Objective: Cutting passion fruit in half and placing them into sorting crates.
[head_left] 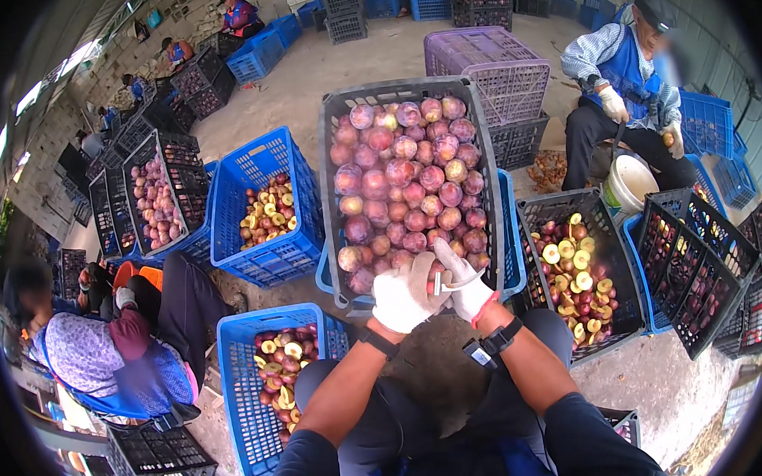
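Note:
In front of me a black crate full of whole red-purple plums is tilted toward me, resting on a blue crate. My hands meet at its near edge, both in white gloves. My left hand is closed round a plum, mostly hidden by the fingers. Pressed close beside it, my right hand is closed on a thin metal blade-like tool. Cut plums with yellow flesh lie in a blue crate by my left knee.
More cut plums fill a black crate at right and a blue crate at left. A seated person works at far right near a white bucket; another person sits at left. Stacked purple crates stand behind.

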Tool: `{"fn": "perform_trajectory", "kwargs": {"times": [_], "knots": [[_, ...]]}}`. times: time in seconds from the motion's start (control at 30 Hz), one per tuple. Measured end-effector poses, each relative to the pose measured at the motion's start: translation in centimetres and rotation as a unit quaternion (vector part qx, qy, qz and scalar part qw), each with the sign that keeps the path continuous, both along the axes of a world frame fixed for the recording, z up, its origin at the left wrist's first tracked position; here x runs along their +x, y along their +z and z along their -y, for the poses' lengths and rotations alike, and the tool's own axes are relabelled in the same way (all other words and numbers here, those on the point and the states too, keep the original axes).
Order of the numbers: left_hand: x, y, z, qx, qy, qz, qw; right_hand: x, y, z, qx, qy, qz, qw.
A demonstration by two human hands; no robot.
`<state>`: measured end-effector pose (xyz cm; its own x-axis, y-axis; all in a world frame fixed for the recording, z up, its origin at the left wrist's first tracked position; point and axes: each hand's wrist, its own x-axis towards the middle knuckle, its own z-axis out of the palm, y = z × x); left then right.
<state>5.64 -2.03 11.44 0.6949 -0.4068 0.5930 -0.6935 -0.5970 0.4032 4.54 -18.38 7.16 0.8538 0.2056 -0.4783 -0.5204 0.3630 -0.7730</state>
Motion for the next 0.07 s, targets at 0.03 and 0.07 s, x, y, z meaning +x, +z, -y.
{"fn": "perform_trajectory", "kwargs": {"times": [0.03, 0.07], "knots": [[0.25, -0.50, 0.05, -0.001, 0.003, -0.002, 1.000, 0.25, 0.57, -1.51, 0.017, -0.094, 0.009, 0.995], [0.61, -1.26, 0.44, -0.027, 0.041, 0.004, 0.999, 0.41, 0.43, -1.80, 0.015, -0.090, 0.007, 0.996]]}}
